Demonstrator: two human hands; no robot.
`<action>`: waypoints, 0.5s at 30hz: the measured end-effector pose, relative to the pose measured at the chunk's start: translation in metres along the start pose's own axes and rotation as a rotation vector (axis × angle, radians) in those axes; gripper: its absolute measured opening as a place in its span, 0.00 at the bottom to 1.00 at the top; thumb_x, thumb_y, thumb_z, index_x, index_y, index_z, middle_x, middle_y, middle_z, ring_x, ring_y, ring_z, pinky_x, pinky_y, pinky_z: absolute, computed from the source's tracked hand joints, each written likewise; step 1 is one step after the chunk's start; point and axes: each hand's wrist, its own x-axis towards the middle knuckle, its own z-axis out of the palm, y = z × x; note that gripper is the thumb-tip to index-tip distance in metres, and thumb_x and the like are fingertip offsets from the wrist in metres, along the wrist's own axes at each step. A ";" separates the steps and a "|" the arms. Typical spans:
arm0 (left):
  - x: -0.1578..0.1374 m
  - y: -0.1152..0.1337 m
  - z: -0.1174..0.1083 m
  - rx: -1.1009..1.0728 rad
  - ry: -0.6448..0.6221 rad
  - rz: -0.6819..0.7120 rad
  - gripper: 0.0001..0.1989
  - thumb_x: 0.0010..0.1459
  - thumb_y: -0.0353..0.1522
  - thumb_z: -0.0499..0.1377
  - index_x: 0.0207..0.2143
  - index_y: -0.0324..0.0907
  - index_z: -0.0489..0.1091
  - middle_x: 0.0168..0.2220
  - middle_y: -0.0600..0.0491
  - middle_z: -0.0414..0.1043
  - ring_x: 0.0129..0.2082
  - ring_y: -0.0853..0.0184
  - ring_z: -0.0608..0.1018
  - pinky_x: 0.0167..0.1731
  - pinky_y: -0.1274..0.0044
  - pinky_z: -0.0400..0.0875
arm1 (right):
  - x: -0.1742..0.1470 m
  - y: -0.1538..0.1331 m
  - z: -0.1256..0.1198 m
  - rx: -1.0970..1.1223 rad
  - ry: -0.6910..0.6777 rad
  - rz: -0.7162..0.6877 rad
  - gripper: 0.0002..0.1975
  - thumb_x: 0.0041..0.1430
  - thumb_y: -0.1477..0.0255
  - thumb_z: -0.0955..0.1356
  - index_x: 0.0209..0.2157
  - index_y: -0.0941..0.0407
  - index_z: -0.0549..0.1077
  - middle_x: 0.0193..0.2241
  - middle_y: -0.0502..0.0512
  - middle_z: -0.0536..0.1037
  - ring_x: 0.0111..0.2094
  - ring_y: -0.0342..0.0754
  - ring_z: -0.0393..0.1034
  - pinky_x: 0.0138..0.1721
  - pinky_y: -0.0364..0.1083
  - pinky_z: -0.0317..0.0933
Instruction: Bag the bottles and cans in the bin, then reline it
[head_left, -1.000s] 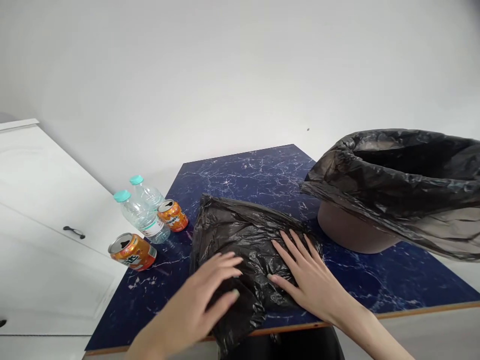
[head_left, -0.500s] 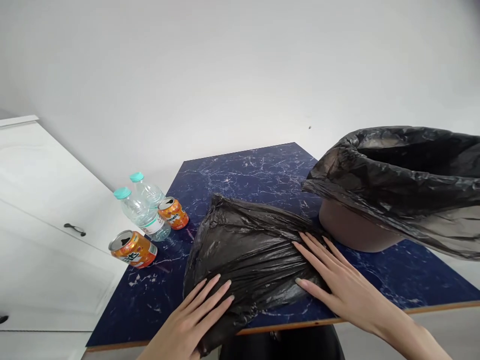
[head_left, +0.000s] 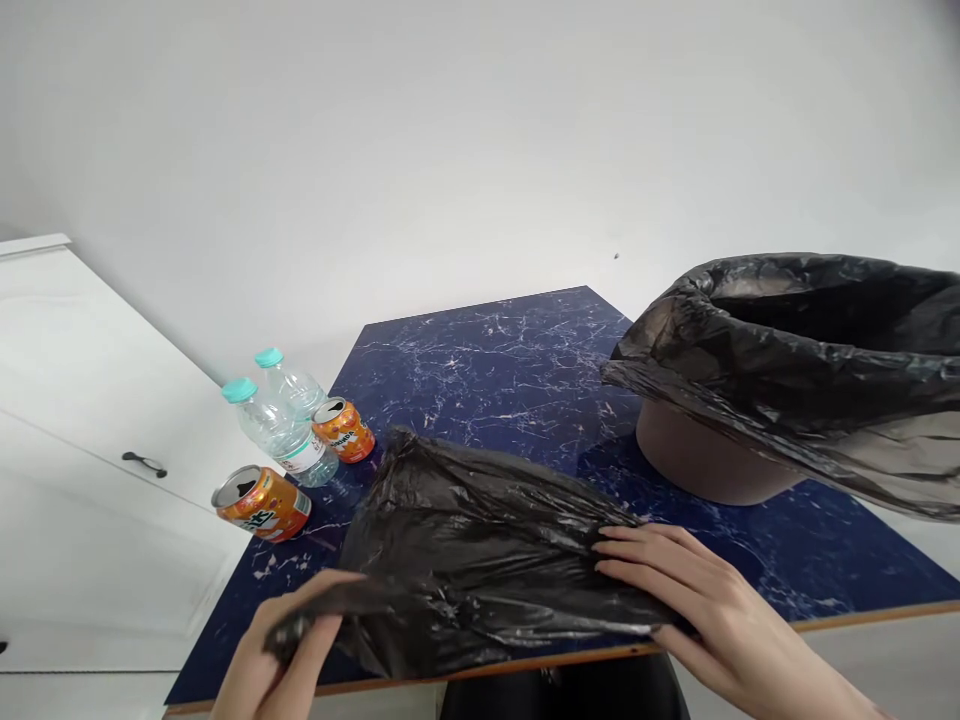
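Bag spreading at lower centre of counter: left hand fingers pinching its corner, right hand fingers gripping its opposite edge. Opening its mouth is needing separated layers.

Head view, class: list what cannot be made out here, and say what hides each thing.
- Bin: its inside is covered by the black liner; the picture's right edge cuts it off.
- Left hand: fingertips wrapped in the black bag.
- Can lettering: too small.
- Table near edge: partly under the bag.
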 end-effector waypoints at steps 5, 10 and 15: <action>0.056 0.037 0.013 0.053 0.060 -0.087 0.19 0.70 0.52 0.57 0.40 0.47 0.75 0.35 0.51 0.82 0.38 0.53 0.85 0.37 0.70 0.82 | 0.008 -0.001 0.002 0.211 0.118 0.345 0.16 0.77 0.59 0.63 0.45 0.47 0.82 0.50 0.56 0.85 0.53 0.58 0.80 0.44 0.51 0.79; 0.065 0.062 0.039 0.214 0.258 0.286 0.20 0.72 0.35 0.57 0.64 0.48 0.65 0.65 0.43 0.68 0.67 0.48 0.71 0.68 0.56 0.66 | 0.018 -0.003 0.006 0.350 0.147 0.627 0.21 0.74 0.50 0.63 0.50 0.48 0.79 0.32 0.53 0.85 0.27 0.54 0.79 0.26 0.49 0.71; 0.027 0.090 0.073 0.271 -0.084 0.697 0.24 0.69 0.25 0.58 0.65 0.47 0.67 0.73 0.47 0.63 0.75 0.52 0.61 0.72 0.59 0.62 | 0.028 0.004 0.005 0.396 0.086 0.731 0.25 0.72 0.49 0.62 0.58 0.50 0.74 0.30 0.51 0.85 0.14 0.49 0.67 0.21 0.49 0.64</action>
